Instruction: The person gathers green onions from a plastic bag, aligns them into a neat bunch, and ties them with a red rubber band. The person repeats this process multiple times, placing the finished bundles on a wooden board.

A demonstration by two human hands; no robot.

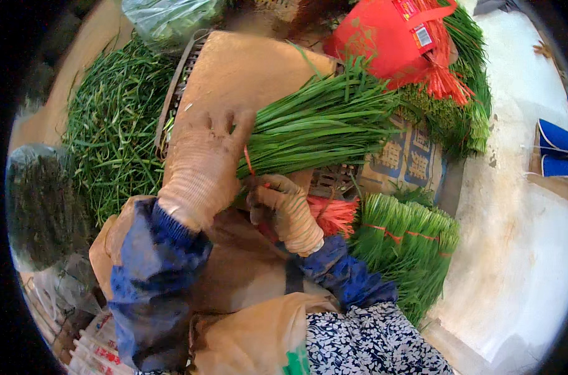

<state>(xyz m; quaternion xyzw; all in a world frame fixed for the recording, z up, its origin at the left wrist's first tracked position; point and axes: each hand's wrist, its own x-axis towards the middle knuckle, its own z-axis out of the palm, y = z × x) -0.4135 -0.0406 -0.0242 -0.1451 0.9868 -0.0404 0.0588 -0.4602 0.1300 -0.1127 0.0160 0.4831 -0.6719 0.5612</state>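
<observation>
A bunch of long green garlic chives (pixel 316 122) lies over a tan board (pixel 255 65), its leaves pointing up and right. My left hand (pixel 209 154), in a striped, soiled knit glove, presses on the bunch's near end with fingers spread over it. A thin red tie (pixel 248 161) crosses the stems beside that hand. My right hand (pixel 279 206), also gloved, is closed at the tie just below the bunch, its fingertips partly hidden. Red plastic strips (pixel 333 215) lie right of my right hand.
Loose greens (pixel 120 117) are heaped on the left. Tied bundles of chives (pixel 401 243) stand at the lower right, more (pixel 471 79) at the upper right by a red bag (pixel 382 42). A printed sack (pixel 405 157) lies between. A clear plastic bag (pixel 171 18) sits at the top left.
</observation>
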